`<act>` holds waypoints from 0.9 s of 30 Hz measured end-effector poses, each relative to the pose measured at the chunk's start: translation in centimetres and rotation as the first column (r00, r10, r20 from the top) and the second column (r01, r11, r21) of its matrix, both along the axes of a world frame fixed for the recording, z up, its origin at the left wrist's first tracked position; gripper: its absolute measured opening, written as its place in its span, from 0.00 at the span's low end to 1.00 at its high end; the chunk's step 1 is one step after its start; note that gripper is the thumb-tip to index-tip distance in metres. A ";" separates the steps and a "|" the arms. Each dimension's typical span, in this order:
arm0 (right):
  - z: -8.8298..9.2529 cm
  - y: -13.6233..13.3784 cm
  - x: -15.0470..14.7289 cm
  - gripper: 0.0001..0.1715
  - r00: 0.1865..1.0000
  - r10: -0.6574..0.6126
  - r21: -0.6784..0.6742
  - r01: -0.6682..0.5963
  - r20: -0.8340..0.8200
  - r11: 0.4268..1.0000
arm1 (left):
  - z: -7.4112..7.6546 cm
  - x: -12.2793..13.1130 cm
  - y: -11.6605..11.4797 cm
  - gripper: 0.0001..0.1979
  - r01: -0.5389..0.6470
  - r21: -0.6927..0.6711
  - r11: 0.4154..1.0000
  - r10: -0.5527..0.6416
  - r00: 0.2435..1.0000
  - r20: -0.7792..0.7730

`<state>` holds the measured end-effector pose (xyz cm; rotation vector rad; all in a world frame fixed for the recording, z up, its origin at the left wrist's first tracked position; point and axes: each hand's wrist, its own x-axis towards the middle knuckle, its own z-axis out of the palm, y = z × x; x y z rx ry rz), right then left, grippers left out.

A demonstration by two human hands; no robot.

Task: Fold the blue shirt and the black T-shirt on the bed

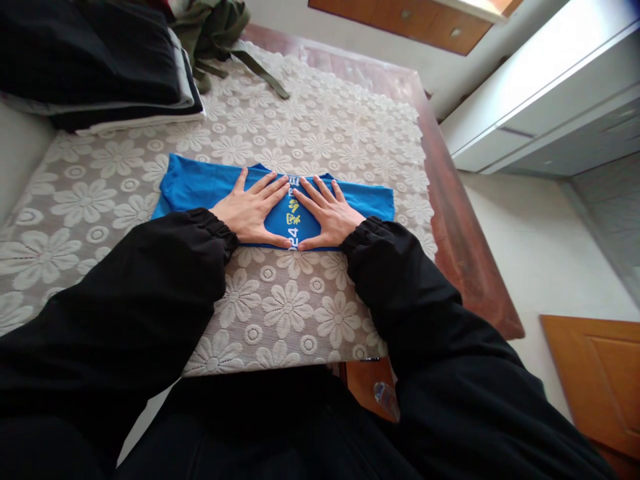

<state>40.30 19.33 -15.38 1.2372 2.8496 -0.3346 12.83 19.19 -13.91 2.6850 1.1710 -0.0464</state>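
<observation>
At the far left corner of the tabletop lies a pile of dark clothes (100, 60), with an olive green garment (220, 33) just beside it against the far edge. A white lace cloth (280, 307) with a flower pattern covers most of the wooden table (465, 253), whose bare right edge shows.

Near the middle of the tabletop, a little toward the near edge, lies a blue shirt (195, 190) folded into a long flat band with yellow and white lettering. The left hand (253, 213) rests on it palm down, fingers spread wide and flat, gripping nothing. The right hand (327, 217) lies just beside it in the same way, open and pressing, the fingertips of both nearly meeting over the lettering.

The shirt looks light, soft and limp, so it would likely sag if lifted by one point. The folded ends or the long edges seem the best places to take hold, with both hands.
</observation>
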 end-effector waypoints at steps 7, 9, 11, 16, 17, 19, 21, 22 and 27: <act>-0.2 0.0 -0.1 0.78 1.000 -0.002 0.002 0.002 0.010 1.000 | 0.1 -0.1 0.0 0.64 -0.011 -0.013 1.000 0.011 1.000 0.008; -0.1 0.0 -0.1 0.78 1.000 -0.005 -0.001 0.005 0.018 1.000 | 0.1 -0.1 -0.1 0.64 -0.009 -0.009 1.000 0.009 1.000 0.014; 0.0 -0.1 -0.2 0.78 1.000 -0.003 0.004 0.003 0.018 1.000 | 0.0 -0.1 -0.1 0.63 -0.004 -0.002 1.000 0.004 1.000 0.025; 0.0 -0.1 -0.2 0.78 1.000 -0.001 0.013 0.001 0.019 1.000 | -0.2 -0.1 -0.1 0.63 -0.003 0.010 1.000 0.002 0.998 0.058; 0.0 -0.1 -0.2 0.78 1.000 -0.003 0.011 0.003 0.024 1.000 | -0.2 -0.1 -0.1 0.63 -0.004 0.008 1.000 0.004 0.998 0.058; 0.0 -0.1 -0.2 0.78 0.999 -0.005 0.011 0.004 0.032 1.000 | -0.2 -0.1 -0.1 0.63 -0.008 0.003 1.000 0.008 0.999 0.051; 0.0 -0.1 -0.2 0.77 0.999 -0.001 0.014 0.001 0.036 1.000 | -0.2 -0.2 -0.1 0.64 -0.011 -0.003 1.000 0.011 0.999 0.042; -0.1 0.0 -0.2 0.77 0.999 -0.001 0.016 0.000 0.036 1.000 | -0.2 -0.2 -0.1 0.64 -0.012 -0.004 1.000 0.012 0.999 0.041; 0.0 -0.2 -0.2 0.77 0.999 -0.014 0.029 0.013 0.046 0.999 | 0.0 0.1 -0.3 0.63 -0.018 -0.007 1.000 0.018 0.997 0.071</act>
